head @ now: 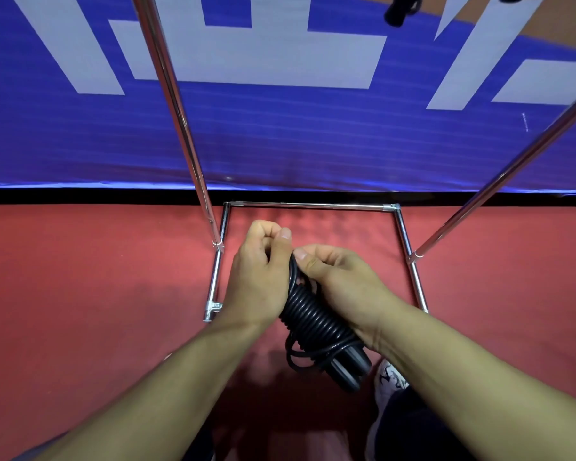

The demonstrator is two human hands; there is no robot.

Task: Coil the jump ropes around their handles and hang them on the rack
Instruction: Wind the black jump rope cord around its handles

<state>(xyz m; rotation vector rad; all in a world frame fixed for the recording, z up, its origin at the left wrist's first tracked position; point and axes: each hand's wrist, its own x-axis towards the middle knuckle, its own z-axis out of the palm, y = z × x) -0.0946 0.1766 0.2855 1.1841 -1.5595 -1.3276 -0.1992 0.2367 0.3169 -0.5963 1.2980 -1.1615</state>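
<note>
A black jump rope [316, 324] is wound in tight coils around its black handles, whose ends stick out at the lower right. My right hand [340, 281] grips the bundle from the right, thumb on its upper end. My left hand [263, 271] is closed beside that upper end, fingers pinched together at the cord. A few loose loops hang below the coils. The chrome rack [313, 205] stands in front of me, its base frame on the floor and two uprights rising to left and right. Dark rope shapes [399, 10] hang at the top edge.
A red floor [97, 294] lies under the rack base. Behind it stands a blue banner [280, 138] with large white shapes. My shoe [388, 377] shows at the lower right, close to the rack's right base bar [413, 271].
</note>
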